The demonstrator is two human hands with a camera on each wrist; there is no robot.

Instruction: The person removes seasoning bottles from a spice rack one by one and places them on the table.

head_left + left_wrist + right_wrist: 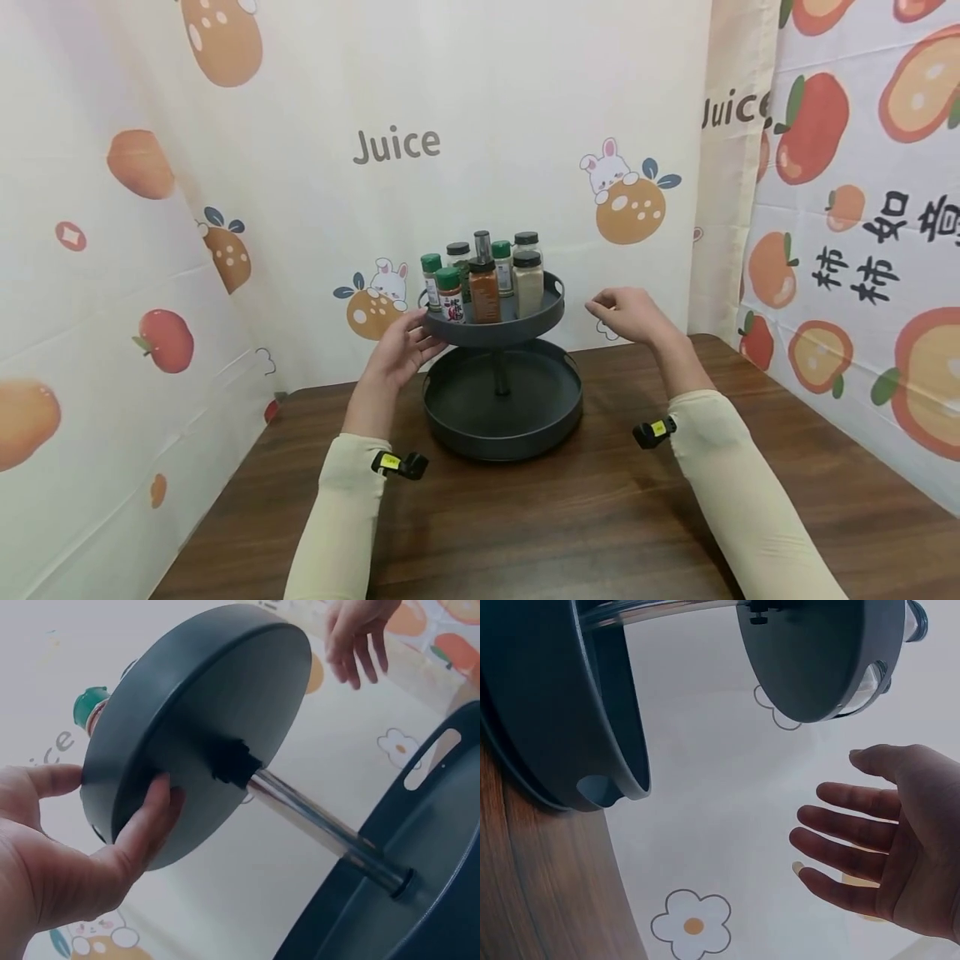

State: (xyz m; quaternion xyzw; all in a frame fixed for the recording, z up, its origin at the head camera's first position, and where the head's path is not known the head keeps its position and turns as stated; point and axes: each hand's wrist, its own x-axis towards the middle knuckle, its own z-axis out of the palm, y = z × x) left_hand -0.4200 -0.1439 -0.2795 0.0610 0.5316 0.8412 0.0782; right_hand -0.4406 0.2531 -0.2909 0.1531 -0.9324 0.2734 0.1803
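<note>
while the left hand [397,350] grips the upper tray [497,336] by its left edge, the right hand [628,313], fingers loosely extended, hangs apart beyond its right edge.

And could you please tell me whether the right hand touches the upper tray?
No, a visible gap separates the right hand from the upper tray.

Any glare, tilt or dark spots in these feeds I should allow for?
Head: bright, but fine print on the bottle labels unreadable; left wrist: scene tilted, shiny glints on the metal post; right wrist: scene turned nearly sideways, lower tray dark inside.
</note>
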